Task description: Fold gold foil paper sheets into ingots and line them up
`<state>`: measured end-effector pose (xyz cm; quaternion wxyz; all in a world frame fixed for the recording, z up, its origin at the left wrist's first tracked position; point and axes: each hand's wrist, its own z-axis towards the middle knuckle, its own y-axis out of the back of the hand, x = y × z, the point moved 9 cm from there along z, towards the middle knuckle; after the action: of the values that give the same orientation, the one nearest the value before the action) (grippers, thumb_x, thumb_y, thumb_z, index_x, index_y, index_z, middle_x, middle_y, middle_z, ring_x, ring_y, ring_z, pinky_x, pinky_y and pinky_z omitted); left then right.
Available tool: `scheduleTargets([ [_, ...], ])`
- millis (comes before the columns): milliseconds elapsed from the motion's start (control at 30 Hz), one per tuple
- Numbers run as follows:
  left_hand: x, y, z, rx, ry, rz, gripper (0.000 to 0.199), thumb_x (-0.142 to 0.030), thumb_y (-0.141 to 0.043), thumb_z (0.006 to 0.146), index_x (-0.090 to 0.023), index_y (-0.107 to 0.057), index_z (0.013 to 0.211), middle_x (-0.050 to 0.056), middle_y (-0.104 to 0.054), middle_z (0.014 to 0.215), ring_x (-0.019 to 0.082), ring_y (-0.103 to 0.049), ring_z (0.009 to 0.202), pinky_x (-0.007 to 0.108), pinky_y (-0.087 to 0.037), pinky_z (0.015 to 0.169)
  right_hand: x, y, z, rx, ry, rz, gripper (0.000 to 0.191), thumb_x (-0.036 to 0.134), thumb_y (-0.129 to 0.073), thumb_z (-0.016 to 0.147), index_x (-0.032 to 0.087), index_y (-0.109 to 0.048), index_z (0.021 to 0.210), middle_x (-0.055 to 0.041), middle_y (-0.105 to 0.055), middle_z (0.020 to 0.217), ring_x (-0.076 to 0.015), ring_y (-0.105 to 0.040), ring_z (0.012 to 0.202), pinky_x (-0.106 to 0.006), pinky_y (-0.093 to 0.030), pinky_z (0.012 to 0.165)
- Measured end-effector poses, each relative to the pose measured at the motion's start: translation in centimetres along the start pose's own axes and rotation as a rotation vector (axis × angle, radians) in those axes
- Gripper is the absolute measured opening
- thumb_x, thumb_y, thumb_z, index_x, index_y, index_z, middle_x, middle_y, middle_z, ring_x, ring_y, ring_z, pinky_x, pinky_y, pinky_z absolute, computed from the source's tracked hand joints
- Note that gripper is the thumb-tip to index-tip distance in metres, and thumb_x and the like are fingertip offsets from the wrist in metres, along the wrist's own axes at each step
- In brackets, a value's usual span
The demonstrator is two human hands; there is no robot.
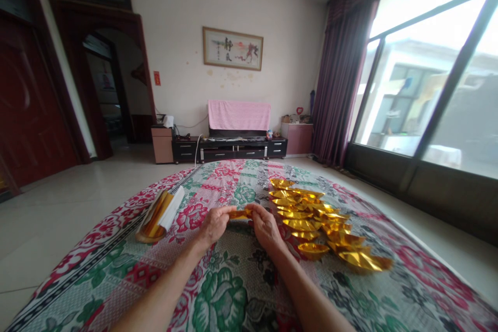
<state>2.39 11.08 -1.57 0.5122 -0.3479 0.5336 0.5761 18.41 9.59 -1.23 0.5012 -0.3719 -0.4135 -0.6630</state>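
Observation:
A small folded piece of gold foil paper (pixel 240 214) is stretched between my two hands over the middle of the table. My left hand (pixel 215 224) pinches its left end, and my right hand (pixel 264 224) grips the right end. To the right of my right hand lie rows of folded gold paper ingots (pixel 302 224), boat-shaped and shiny. On the left, apart from my left hand, rests a stack of gold paper sheets (pixel 160 212) partly wrapped in white paper (pixel 174 208). Some fingertips are hidden behind the foil.
A flowered cloth (pixel 220 295) in red, green and grey covers the rounded table. Beyond it stands a low black TV cabinet (pixel 229 153) with a pink towel (pixel 239 115) above. Purple curtains (pixel 336 83) and a large window are at the right, a dark red door (pixel 31 98) at the left.

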Motion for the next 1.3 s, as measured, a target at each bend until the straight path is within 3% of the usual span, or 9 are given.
scheduleTargets([
  [233, -0.3, 0.0, -1.0, 0.000, 0.194, -0.269, 0.039, -0.023, -0.057, 0.067, -0.011, -0.066, 0.104, 0.009, -0.072, 0.087, 0.022, -0.064, 0.087, 0.029, -0.048, 0.072, 0.3, 0.2, -0.2, -0.037, -0.095, 0.092, 0.032, 0.044, -0.045, 0.075, 0.019, -0.062, 0.086, -0.0027, -0.065, 0.074, -0.0176, -0.061, 0.066, -0.026, -0.049, 0.057],
  [433, 0.1, -0.3, -1.5, -0.016, 0.285, -0.474, 0.037, -0.021, -0.062, 0.066, -0.010, -0.065, 0.102, 0.011, -0.071, 0.086, 0.022, -0.064, 0.084, 0.027, -0.048, 0.065, 0.4, 0.2, -0.4, -0.047, -0.157, 0.218, 0.035, 0.046, -0.051, 0.070, 0.017, -0.064, 0.086, -0.0034, -0.066, 0.076, -0.0196, -0.062, 0.074, -0.026, -0.050, 0.059],
  [800, 0.1, -0.4, -1.4, 0.009, 0.242, -0.488, 0.039, -0.023, -0.062, 0.070, -0.011, -0.064, 0.106, 0.011, -0.070, 0.092, 0.021, -0.063, 0.089, 0.026, -0.048, 0.065, 0.4, 0.2, -0.7, -0.109, -0.216, 0.307, 0.036, 0.044, -0.054, 0.068, 0.015, -0.065, 0.085, -0.0037, -0.066, 0.076, -0.0163, -0.061, 0.067, -0.025, -0.050, 0.059],
  [1300, 0.6, -0.5, -1.2, 0.009, 0.269, -0.473, 0.037, -0.019, -0.059, 0.071, -0.011, -0.063, 0.107, 0.010, -0.071, 0.089, 0.020, -0.065, 0.084, 0.024, -0.047, 0.062, -0.1, 0.1, -0.6, -0.107, -0.250, 0.276, 0.042, 0.047, -0.053, 0.066, 0.015, -0.066, 0.090, -0.0047, -0.068, 0.079, -0.0196, -0.063, 0.072, -0.026, -0.051, 0.058],
])
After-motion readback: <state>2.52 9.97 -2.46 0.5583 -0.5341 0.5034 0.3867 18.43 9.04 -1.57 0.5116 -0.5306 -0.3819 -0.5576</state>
